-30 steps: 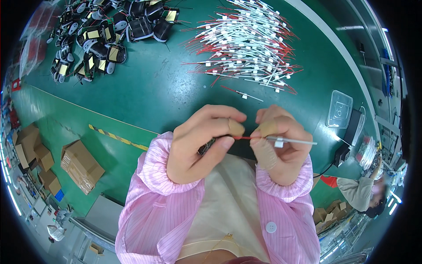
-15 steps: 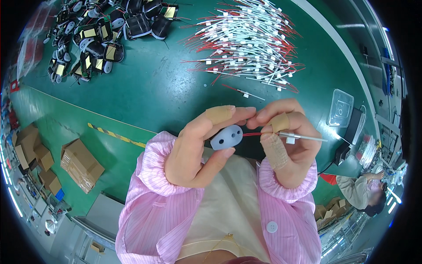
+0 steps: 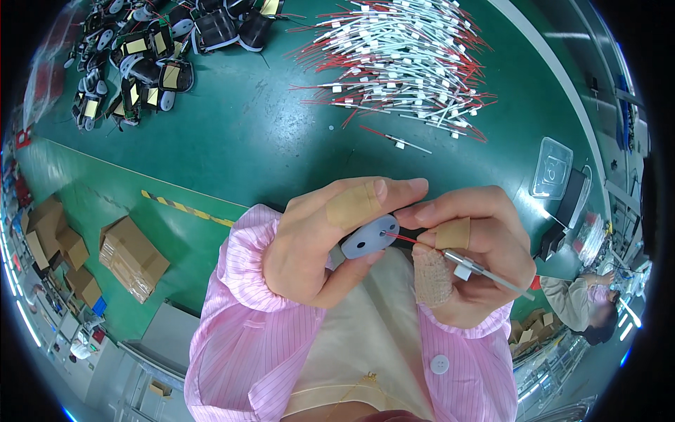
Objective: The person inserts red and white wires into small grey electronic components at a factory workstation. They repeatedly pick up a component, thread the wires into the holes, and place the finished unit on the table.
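Note:
Between the thumb and fingers of my left hand (image 3: 316,239) is a small light-blue oval plastic housing (image 3: 371,238) with dark holes in its face. My right hand (image 3: 474,253) pinches a thin metal probe cable (image 3: 481,271), which has a silver tip, a white tag and red wires. The red wires (image 3: 402,238) run from my right fingertips to a hole in the housing; how deep they go I cannot tell. Bandages cover fingers on both hands. On the table beyond lies a single similar cable (image 3: 399,141).
A large pile of red-and-white cables (image 3: 408,67) covers the far middle of the green table (image 3: 246,126). Black devices with yellow pads (image 3: 144,63) are heaped far left. To the right stands a clear plastic box (image 3: 552,169). Cardboard boxes (image 3: 133,257) are on the floor; another person (image 3: 580,302) sits at right.
My right hand has moved slightly right and down, tilting the probe cable. The housing has turned a little, and the red wire end now meets one of its holes.

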Available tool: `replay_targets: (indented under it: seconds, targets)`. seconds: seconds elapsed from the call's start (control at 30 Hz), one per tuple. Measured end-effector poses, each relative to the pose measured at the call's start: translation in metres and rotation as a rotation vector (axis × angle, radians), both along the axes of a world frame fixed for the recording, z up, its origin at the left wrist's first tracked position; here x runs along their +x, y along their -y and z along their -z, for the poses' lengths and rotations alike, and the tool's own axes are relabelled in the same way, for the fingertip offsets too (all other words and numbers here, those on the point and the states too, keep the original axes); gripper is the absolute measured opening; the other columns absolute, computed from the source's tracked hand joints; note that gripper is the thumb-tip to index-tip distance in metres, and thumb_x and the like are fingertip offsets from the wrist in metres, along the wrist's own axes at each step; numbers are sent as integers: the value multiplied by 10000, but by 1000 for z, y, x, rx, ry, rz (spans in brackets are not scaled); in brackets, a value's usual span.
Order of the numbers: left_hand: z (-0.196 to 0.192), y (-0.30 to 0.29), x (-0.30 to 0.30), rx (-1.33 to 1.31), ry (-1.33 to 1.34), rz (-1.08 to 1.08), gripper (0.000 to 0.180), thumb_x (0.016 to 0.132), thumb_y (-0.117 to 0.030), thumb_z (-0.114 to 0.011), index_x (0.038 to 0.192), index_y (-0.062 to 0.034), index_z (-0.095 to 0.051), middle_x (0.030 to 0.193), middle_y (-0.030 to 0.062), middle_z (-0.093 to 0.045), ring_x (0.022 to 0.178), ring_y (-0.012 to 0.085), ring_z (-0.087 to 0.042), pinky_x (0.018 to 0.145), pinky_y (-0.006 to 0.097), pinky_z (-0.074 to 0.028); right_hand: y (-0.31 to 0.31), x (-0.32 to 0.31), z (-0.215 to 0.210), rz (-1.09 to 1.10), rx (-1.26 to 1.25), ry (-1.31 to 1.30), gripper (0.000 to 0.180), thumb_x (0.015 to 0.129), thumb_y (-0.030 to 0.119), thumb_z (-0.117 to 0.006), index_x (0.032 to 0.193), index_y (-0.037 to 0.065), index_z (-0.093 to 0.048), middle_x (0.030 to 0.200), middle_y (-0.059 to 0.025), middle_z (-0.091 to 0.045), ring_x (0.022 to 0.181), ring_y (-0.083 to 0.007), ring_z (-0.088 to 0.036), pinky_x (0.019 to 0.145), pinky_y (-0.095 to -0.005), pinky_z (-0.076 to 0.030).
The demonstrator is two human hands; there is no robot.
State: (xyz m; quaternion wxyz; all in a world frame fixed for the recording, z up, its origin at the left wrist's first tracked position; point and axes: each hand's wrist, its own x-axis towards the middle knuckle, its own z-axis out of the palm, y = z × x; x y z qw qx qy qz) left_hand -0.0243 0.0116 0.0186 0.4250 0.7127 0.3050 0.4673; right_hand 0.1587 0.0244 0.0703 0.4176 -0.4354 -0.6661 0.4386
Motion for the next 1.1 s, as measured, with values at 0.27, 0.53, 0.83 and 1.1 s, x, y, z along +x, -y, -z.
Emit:
replay_targets:
  seconds: [0.27,0.53,0.83,1.1]
  targets:
    - [0,-3,1,47,-6,-20,821,785,105,-482,1468,-16,-43,1106,383,-580,961,411,-640,756,399,-546,2,-7,0,43,127,116,205,627,-80,-751,794,-27,-644,893,-138,-650,653,-181,-651,544,-241,-526]
    - [1,0,3,33,-13,-40,864,743,131,-464,1473,-19,-28,1111,382,-580,980,422,-626,804,424,-532,6,-9,-8,11,85,249,155,804,42,-735,814,-30,-598,931,-169,-622,767,-220,-687,669,-265,-562]
    - [0,0,2,-3,-30,-24,895,708,160,-431,1478,-32,-15,1154,385,-559,1016,431,-617,836,433,-524,3,-11,-8,15,101,276,152,752,3,-754,795,-26,-611,918,-159,-625,750,-210,-674,655,-260,-551]
    - [11,4,-4,-106,6,-6,741,836,83,-479,1475,-5,-113,1260,373,-508,1122,373,-595,875,358,-485,-5,-14,-1,-15,60,339,274,663,41,-818,854,-27,-634,927,-152,-630,714,-204,-626,618,-295,-512]
